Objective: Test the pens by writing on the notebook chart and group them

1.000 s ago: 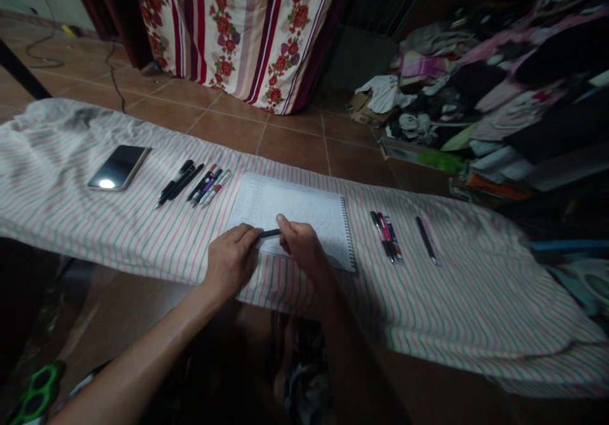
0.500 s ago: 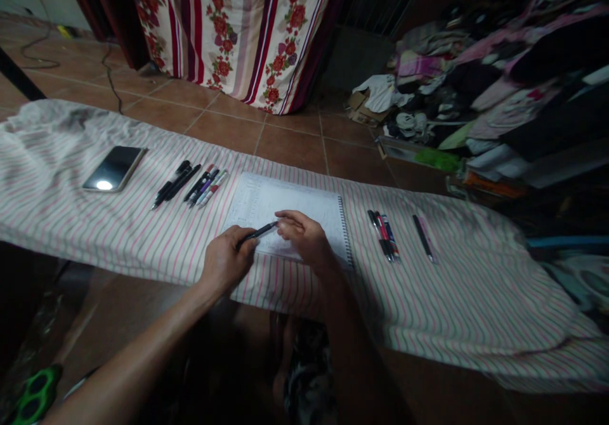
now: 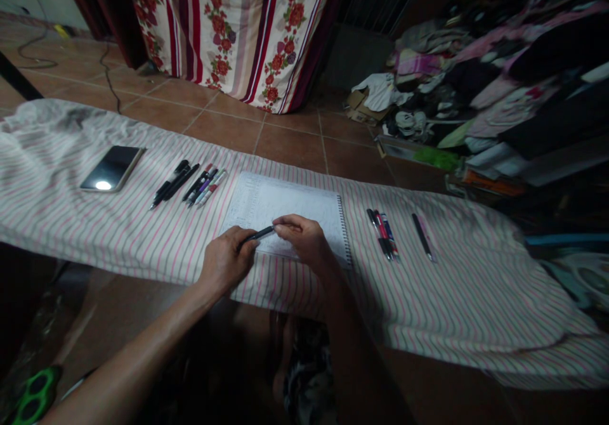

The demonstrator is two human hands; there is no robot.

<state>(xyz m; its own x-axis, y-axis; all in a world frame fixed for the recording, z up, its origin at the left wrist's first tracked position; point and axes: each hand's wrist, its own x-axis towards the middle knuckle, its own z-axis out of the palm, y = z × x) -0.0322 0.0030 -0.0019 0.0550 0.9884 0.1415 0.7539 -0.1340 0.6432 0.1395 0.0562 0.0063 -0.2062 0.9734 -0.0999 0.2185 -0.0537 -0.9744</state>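
Note:
My left hand [image 3: 227,260] and my right hand [image 3: 301,239] both grip one black pen [image 3: 259,234], held over the near edge of a white spiral notebook [image 3: 290,209]. The left fingers wrap the pen's lower end; the right fingertips pinch its upper end. The notebook lies on a table covered with a pink-and-green striped cloth [image 3: 118,235].
Left of the notebook lie several pens [image 3: 190,185] in a row and a phone [image 3: 111,168] with a glare spot. To the right sit three pens [image 3: 382,233] and a single dark pen [image 3: 423,237]. A floral curtain [image 3: 238,32] hangs behind; piled clothes [image 3: 480,82] fill the right.
The pen was level between both hands a second ago; it is tilted up to the right now. The right hand opened slightly, then pinched its end again.

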